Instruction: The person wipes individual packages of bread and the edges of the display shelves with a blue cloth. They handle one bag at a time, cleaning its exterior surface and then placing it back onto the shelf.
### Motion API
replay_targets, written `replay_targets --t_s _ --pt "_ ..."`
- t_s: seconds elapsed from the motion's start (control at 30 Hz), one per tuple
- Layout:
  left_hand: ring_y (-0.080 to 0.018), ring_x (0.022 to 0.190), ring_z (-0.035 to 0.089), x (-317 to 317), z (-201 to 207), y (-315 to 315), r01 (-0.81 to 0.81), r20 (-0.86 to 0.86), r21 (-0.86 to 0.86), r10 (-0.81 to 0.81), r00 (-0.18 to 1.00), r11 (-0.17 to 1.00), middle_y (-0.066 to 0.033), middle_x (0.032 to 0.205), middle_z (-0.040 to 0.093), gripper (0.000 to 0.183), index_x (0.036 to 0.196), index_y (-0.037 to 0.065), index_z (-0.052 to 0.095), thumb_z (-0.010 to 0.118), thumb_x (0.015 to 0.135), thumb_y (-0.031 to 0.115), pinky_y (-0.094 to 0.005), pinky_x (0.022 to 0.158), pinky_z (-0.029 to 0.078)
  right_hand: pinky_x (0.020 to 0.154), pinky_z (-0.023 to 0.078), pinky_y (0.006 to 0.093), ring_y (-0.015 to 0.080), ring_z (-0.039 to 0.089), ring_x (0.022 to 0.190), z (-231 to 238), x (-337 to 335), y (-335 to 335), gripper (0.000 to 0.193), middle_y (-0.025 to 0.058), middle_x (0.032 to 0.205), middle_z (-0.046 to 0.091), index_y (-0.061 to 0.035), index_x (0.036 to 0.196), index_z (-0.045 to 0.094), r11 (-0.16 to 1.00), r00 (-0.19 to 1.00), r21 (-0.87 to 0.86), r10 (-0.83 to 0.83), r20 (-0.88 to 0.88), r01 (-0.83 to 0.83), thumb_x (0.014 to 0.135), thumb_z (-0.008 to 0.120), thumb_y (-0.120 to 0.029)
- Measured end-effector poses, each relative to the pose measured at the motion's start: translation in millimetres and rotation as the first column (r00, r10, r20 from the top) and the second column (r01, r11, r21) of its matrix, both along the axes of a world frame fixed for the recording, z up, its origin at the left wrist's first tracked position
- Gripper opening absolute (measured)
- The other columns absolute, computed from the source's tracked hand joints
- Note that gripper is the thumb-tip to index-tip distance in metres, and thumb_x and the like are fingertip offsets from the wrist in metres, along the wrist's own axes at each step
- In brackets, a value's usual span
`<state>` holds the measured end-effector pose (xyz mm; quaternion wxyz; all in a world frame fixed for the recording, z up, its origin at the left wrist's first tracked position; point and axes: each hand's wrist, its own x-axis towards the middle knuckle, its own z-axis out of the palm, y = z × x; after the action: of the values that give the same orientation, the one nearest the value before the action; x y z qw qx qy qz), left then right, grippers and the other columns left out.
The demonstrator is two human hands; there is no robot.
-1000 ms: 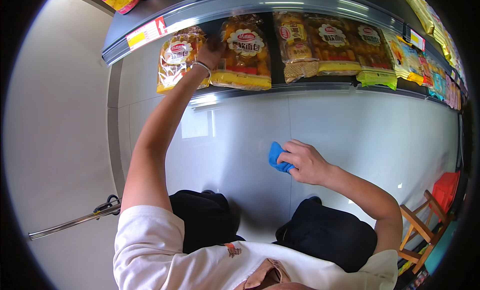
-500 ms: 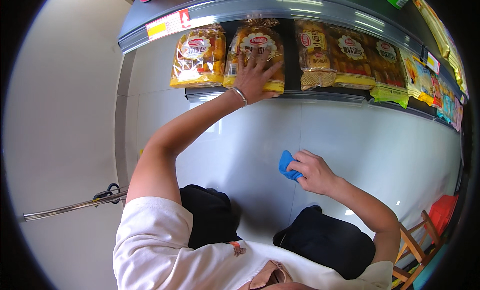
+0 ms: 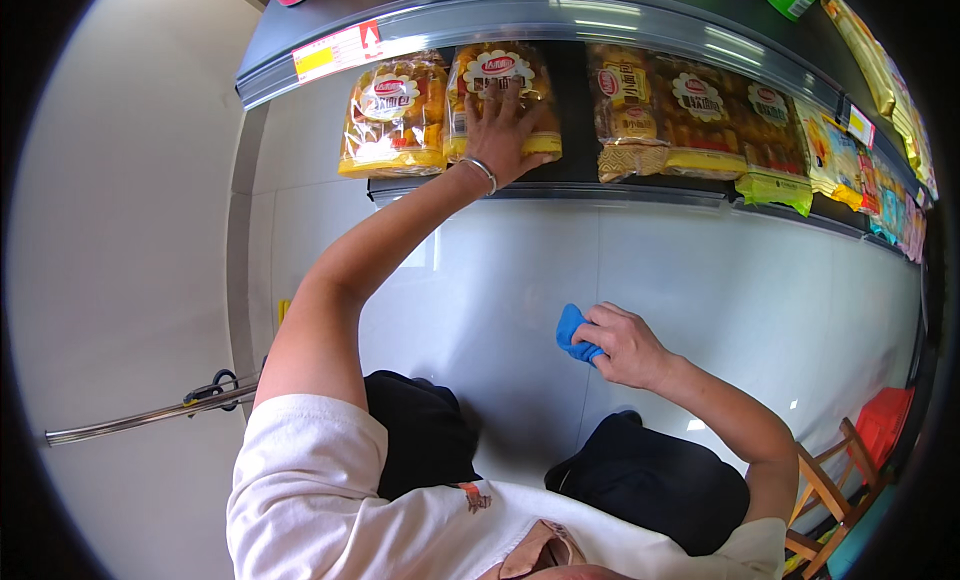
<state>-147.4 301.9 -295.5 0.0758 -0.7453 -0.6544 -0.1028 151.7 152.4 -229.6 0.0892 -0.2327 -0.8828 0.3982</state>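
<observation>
Left hand (image 3: 505, 130) is flat on the yellow snack bag (image 3: 503, 100), second from the left on the shelf (image 3: 560, 192), top centre of frame. Fingers spread, palm pressing the front of the bag; not curled round it, so I read it as open contact, no grasp. There's a metal bangle at that wrist.

Change: a second ago that hand was on the leftmost bag (image 3: 393, 120); half a second ago it had reached the second one. Now it sits squarely on it. So I'd say the hand is working along the row, left to right, with the second bag being pushed back or squared up.

Right hand (image 3: 622, 345) is centre frame, fist closed round a blue cloth (image 3: 573, 332), held close to the white panel (image 3: 700, 290) below the shelf. I can't tell whether the cloth touches the panel. It has hardly moved over the second.

Further right on the shelf: more bags (image 3: 690, 120) in a row, running off to the upper right. Metal rail (image 3: 150, 415) at lower left, red stool (image 3: 880, 425) and wooden chair (image 3: 825, 500) at lower right.
</observation>
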Motion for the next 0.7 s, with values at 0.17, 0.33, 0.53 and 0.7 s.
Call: replay_targets --t_s 0.17,0.33,0.53,0.7 --pt "-0.0431 0.146 0.016 -1 -9 4 -0.025 -0.034 -0.003 0.025 0.999 1.0 -0.0146 0.16 0.019 0.076 0.144 0.032 0.044 0.068 0.078 0.061 -0.0668 0.113 0.01 0.07 0.051 0.0399 0.0299 0.057 0.083 -9 7 0 0.026 0.0107 0.084 0.054 -0.0067 0.087 0.064 1.0 1.0 -0.005 0.023 -0.012 -0.023 0.065 0.059 0.007" --pt "-0.043 0.146 0.018 -6 -11 10 -0.027 -0.024 0.033 0.028 0.999 0.999 -0.0162 0.159 0.021 0.073 0.143 0.032 0.046 0.069 0.078 0.058 -0.068 0.112 0.01 0.072 0.051 0.0402 0.0306 0.058 0.084 -20 7 3 0.026 0.011 0.085 0.054 -0.0071 0.088 0.065 0.999 0.995 -0.004 0.043 -0.09 -0.044 0.066 0.06 0.007" --pt "-0.0423 0.143 0.025 14 19 -12 0.078 -0.024 0.0 -0.078 0.997 0.997 -0.0209 0.155 0.027 0.089 0.149 0.016 0.032 0.075 0.078 0.047 -0.0582 0.116 0.018 0.073 0.051 0.0395 0.0306 0.058 0.085 -37 2 12 0.03 0.0114 0.086 0.055 -0.0059 0.09 0.064 0.993 0.98 -0.042 0.106 -0.169 -0.114 0.063 0.06 0.006" --pt "-0.0456 0.139 0.03 72 50 -8 0.217 0.301 -0.006 -0.205 0.931 0.976 -0.0297 0.149 0.029 0.089 0.146 0.001 0.029 0.072 0.081 0.042 -0.0484 0.116 0.025 0.078 0.053 0.0403 0.0322 0.06 0.088 -45 -24 29 0.028 0.0144 0.088 0.059 -0.0025 0.091 0.066 0.979 0.955 -0.016 0.195 -0.222 -0.204 0.064 0.063 0.003"
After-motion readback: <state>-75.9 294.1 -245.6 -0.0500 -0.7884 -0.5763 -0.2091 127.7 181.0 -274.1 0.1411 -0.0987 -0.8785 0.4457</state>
